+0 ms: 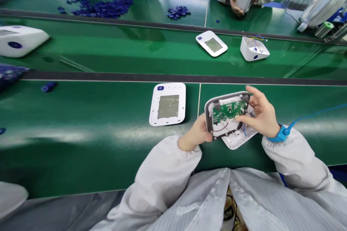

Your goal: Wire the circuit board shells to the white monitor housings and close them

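Between my two hands is a device housing with a green circuit board [229, 111] showing inside it, tilted with its open side toward me. My left hand [199, 131] grips its lower left corner. At the right end, my right hand [261, 112] holds it with the thumb over the board's lower edge and the fingers behind the rim. Beneath the housing, partly hidden by it, a white plastic cover [235, 140] lies on the bench with thin wires near it. To the left rests a white front panel [168, 104] with a grey display window and a blue button.
On the green belt beyond lie another white panel [212, 44], an open white housing with wires [255, 49] and a white device [21, 41]. Blue parts [101, 8] are heaped across the belt. A co-worker's hands [238, 3] hold a white case. A blue cord [320, 111] trails from my right wrist.
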A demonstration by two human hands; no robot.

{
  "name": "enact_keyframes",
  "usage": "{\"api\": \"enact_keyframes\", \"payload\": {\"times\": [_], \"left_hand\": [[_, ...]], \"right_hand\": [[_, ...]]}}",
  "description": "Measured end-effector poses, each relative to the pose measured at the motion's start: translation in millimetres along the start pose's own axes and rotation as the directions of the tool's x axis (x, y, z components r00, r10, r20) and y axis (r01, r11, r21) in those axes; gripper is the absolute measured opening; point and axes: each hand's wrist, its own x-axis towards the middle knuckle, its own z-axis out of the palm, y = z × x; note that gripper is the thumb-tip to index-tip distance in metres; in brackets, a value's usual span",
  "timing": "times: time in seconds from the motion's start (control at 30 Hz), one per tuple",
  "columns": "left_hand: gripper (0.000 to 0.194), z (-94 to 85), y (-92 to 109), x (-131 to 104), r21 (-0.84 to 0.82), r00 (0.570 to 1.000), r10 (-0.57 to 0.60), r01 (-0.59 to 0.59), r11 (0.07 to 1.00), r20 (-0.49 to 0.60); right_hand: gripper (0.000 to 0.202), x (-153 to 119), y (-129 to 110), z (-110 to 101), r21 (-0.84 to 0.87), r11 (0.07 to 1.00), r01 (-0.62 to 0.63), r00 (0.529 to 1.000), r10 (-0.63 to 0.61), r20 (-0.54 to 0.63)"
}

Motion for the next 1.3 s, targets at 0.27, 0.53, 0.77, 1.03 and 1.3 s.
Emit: {"api": "enact_keyframes", "payload": {"times": [0.27,0.53,0.77,1.03,1.3], "left_hand": [[0.091,-11.9,45,-10,0.756,0.999,-0.003,-0.031,0.654,0.044],[0.119,23.9,21,-11,0.851,0.993,0.076,-0.115,0.513,0.088],[0.126,19.3,-21,-2,0.654,0.836,0.500,-0.511,0.557,0.227],[0.098,13.7,-38,4,0.315,0.928,0.335,-0.370,0.874,0.160],[0.094,14.3,-35,7,0.240,0.956,0.256,-0.285,0.928,0.145]], "right_hand": [[0.013,-15,-30,21,-0.284,0.766,0.577,0.815,-0.515,0.267],[0.033,23,-11,-14,-0.478,0.728,0.491,0.867,-0.354,0.351],[0.023,24,26,-20,-0.564,0.826,-0.025,0.853,0.312,0.418],[0.012,19,-6,8,-0.827,0.539,0.163,0.896,0.271,0.353],[0.025,16,1,12,-0.800,0.567,0.197,0.879,0.259,0.401]]}}
